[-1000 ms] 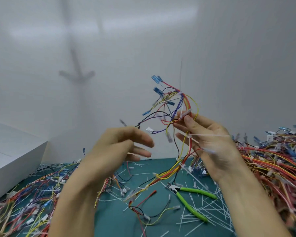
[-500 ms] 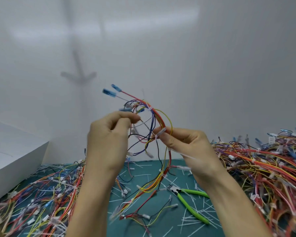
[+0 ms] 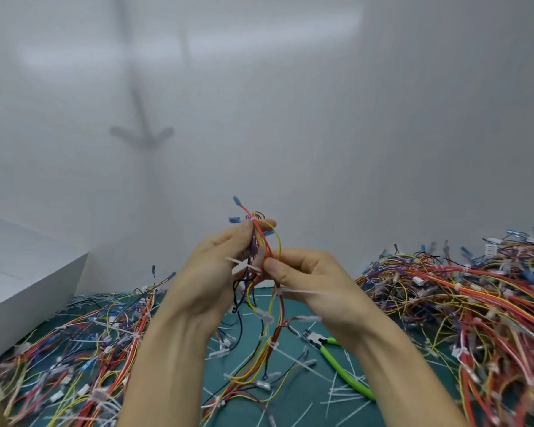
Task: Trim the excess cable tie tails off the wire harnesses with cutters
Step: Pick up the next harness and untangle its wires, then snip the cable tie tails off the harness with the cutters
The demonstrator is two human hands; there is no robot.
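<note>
Both my hands hold one multicoloured wire harness (image 3: 267, 245) up in front of me, above the green mat (image 3: 293, 405). My left hand (image 3: 210, 272) grips its upper bundle near the blue terminals. My right hand (image 3: 309, 282) pinches the wires just below. White cable tie tails (image 3: 302, 291) stick out sideways from the harness between and beside my hands. The harness's lower wires hang down to the mat. Green-handled cutters (image 3: 342, 368) lie on the mat below my right forearm, and neither hand touches them.
A big heap of harnesses (image 3: 463, 306) fills the right side, another pile (image 3: 74, 359) the left. Cut white tie tails (image 3: 346, 399) litter the mat. A white box (image 3: 22, 282) stands at the left, with a white wall behind.
My hands have come closer together and lower. The left hand, free a second ago, now grips the harness top. The harness is folded into a tighter bundle between both hands.
</note>
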